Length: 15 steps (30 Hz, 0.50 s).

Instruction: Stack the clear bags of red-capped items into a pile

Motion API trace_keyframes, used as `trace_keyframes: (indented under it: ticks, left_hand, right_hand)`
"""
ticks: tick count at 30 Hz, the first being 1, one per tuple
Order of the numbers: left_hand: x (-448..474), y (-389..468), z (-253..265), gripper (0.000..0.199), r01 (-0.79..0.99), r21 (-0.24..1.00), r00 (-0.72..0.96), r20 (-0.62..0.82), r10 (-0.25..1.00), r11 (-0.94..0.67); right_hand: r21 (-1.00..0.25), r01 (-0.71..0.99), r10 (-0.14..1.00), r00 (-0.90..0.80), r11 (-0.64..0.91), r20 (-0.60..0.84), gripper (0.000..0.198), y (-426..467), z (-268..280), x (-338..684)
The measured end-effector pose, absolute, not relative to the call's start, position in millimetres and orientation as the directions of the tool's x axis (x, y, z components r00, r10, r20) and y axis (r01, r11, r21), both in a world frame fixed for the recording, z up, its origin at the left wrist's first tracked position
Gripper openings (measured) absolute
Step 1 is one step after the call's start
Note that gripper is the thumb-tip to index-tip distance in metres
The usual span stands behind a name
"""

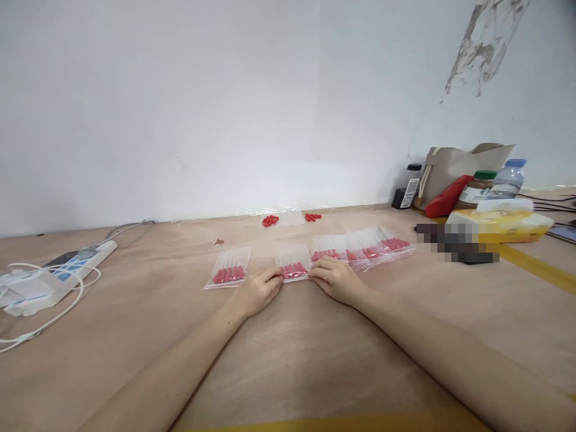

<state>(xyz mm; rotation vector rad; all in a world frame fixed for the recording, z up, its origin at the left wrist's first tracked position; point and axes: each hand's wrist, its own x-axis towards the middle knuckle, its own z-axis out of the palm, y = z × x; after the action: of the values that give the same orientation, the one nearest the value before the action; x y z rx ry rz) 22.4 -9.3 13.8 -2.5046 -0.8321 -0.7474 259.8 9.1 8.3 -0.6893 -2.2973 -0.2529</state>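
Red-tipped pieces fill a small clear bag (293,264) lying flat on the pale wooden table (288,360), and both hands meet at its near edge. In the head view, the only one, the left hand (257,292) rests knuckles up with its fingertips on the bag's lower left corner. The right hand (336,279) does the same at the lower right corner. Each hand is loosely curled, fingers bent down onto the plastic; whether they pinch the edge or only press on it is hard to tell from this angle, since the fingertips hide the contact.

Just left of this bag, apart from it, lies another clear bag (228,267) with the same red pieces gathered at its near end. To the right, a row of overlapping bags (364,247) runs away toward the right, its nearest one just beside the right hand. Farther back, near the white wall (180,108), two small heaps of loose red pieces (270,220) sit on clear film.

At the far left a white power strip (67,264) lies with a looped white cable (54,312). At the far right stand a beige bag (463,168), a water bottle (508,179), a small dark bottle (408,187) and a yellow tissue pack (513,223).
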Motion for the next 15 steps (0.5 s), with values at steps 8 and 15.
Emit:
trace_keyframes:
  ticks: [8,15]
  left_hand:
    - [19.7,-7.8,19.0,0.019,0.616,-0.336,0.737,0.566,0.370,-0.713]
    - [21.1,-7.9,20.6,0.019,0.657,-0.365,0.722,0.558,0.409,-0.660]
  right_hand:
    - [0.358,0.650,0.283,-0.670,0.670,0.686,0.020,11.5,8.9,258.5]
    - [0.375,0.657,0.302,-0.682,0.654,0.666,0.022,12.2,9.6,258.8]
